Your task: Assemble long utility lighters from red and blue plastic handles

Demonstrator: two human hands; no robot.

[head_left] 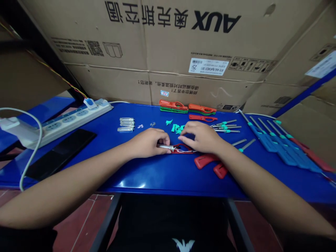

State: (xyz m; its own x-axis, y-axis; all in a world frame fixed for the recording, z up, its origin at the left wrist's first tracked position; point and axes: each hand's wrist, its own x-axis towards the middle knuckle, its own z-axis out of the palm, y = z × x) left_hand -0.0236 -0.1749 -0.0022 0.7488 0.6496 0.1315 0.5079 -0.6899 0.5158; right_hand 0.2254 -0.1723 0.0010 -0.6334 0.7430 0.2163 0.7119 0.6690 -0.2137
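Observation:
My left hand (148, 142) rests on the blue tabletop (168, 175), and its fingers grip the metal shaft of a small tool with a red plastic loop handle (182, 149). My right hand (199, 137) hangs just above that red loop, fingers spread, with nothing visible in them. Small teal plastic pieces (177, 128) lie just beyond its fingertips. Several metal rods with teal collars (225, 126) lie to the right of those pieces. Two red plastic handle parts (206, 160) sit under my right wrist.
Orange and green plastic halves (173, 106) stand in stacks at the table's back edge. Clear tubes (126, 124) lie at the back left, and blue-handled tools (283, 150) lie in a row at the right. A white power strip (76, 120) and a black tablet or phone (60, 154) lie at the left. Cardboard boxes (168, 42) stand behind.

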